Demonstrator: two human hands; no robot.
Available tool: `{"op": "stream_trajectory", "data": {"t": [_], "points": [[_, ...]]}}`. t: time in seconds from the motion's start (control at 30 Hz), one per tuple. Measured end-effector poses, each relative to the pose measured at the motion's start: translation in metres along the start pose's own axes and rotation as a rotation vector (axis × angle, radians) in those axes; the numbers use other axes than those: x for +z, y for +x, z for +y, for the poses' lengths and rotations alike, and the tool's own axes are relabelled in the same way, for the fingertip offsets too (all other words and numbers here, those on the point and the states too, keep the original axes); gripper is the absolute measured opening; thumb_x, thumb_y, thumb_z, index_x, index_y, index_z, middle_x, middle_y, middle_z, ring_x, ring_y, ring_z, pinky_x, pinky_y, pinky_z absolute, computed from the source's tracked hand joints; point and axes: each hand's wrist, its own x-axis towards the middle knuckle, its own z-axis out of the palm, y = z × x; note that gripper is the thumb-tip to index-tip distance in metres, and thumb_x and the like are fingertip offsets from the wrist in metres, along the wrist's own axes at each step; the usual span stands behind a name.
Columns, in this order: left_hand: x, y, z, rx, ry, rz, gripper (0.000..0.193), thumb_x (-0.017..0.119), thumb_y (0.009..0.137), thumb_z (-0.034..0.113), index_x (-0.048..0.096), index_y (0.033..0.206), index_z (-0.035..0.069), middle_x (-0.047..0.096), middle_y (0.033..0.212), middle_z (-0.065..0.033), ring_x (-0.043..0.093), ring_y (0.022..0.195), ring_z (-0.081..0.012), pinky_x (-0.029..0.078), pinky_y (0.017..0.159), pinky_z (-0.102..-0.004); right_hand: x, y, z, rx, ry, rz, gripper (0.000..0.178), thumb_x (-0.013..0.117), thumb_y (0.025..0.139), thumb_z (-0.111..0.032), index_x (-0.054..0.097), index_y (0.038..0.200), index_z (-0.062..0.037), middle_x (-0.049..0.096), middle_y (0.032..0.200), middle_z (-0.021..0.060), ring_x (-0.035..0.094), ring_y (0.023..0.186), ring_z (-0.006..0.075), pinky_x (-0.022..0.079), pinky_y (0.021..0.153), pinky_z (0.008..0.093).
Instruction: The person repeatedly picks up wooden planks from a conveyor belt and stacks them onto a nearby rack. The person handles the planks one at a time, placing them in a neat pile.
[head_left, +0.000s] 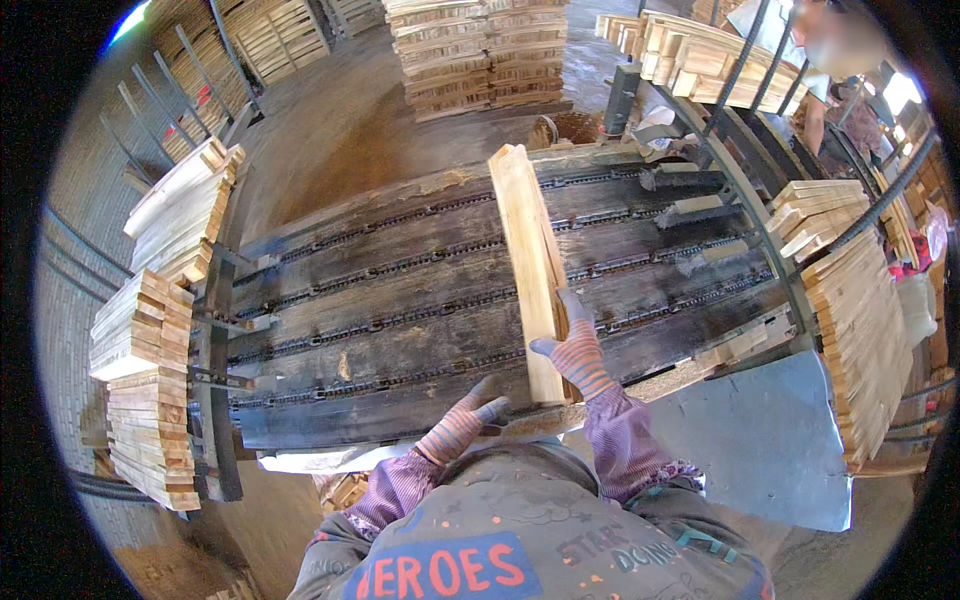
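Observation:
A pair of long pale wooden boards, lying close together, stretches across the dark chain conveyor from its far edge to its near edge. My right hand, in a striped glove with grey fingertips, is closed around the near part of these boards, thumb on the left and fingers on the right. Left of their near end, my left hand, in a matching glove, hovers by the conveyor's front edge. Its fingers are apart and it holds nothing. Purple sleeves cover both forearms.
Stacked boards stand at the left and right of the conveyor. A tall wood stack rises beyond it. A metal sheet juts out at the near right. Another person is at the far right, behind metal bars.

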Motion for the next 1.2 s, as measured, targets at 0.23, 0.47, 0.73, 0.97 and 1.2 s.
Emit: {"op": "stream_trajectory", "data": {"t": [0.23,0.47,0.73,0.97,1.2], "points": [[0.000,0.014,-0.010,-0.037,0.127,-0.127,0.069,0.067,0.101,0.038,0.038,0.158,0.012,0.062,0.134,-0.0096,0.059,0.115,-0.0181,0.052,0.095,-0.0337,0.013,0.010,-0.007,0.358,-0.706,-0.078,0.113,0.084,0.074,-0.040,0.015,0.162,-0.0260,0.035,0.155,0.0296,0.044,0.140,0.0463,0.044,0.109,0.0536],[0.012,0.049,-0.026,0.021,0.336,-0.277,0.080,0.071,0.098,0.039,0.030,0.161,0.010,0.062,0.135,-0.0120,0.057,0.118,-0.0202,0.047,0.102,-0.0357,-0.019,0.019,0.056,0.162,0.120,0.015,0.122,0.083,0.073,-0.052,0.013,0.164,-0.0109,0.049,0.150,0.0288,0.045,0.141,0.0454,0.040,0.116,0.0424],[-0.012,0.070,-0.070,0.158,0.268,-0.336,0.089,0.075,0.091,0.050,0.033,0.162,0.015,0.065,0.126,-0.0084,0.057,0.091,-0.0158,0.049,0.076,-0.0313,0.026,-0.002,-0.011,0.262,-0.344,-0.105,0.117,0.083,0.075,-0.056,0.020,0.160,-0.0073,0.051,0.149,0.0259,0.055,0.133,0.0408,0.045,0.111,0.0472],[-0.061,0.009,-0.050,0.098,0.200,-0.191,0.059,0.070,0.099,0.034,0.052,0.148,0.007,0.065,0.133,-0.0104,0.060,0.115,-0.0198,0.051,0.099,-0.0372,0.058,-0.013,-0.041,0.001,-0.234,0.091,0.073,0.084,0.076,-0.020,0.050,0.138,-0.0030,0.071,0.108,0.0190,0.069,0.105,0.0368,0.057,0.092,0.0461],[-0.207,-0.077,-0.111,0.253,0.926,0.478,0.049,0.073,0.087,0.055,0.073,0.106,0.010,0.072,0.111,-0.0182,0.066,0.110,-0.0377,0.052,0.096,-0.0463,0.059,-0.028,-0.144,-0.213,0.593,-0.212,0.100,0.087,0.072,-0.009,0.033,0.156,-0.0065,0.059,0.134,0.0159,0.064,0.115,0.0269,0.054,0.099,0.0394]]}}
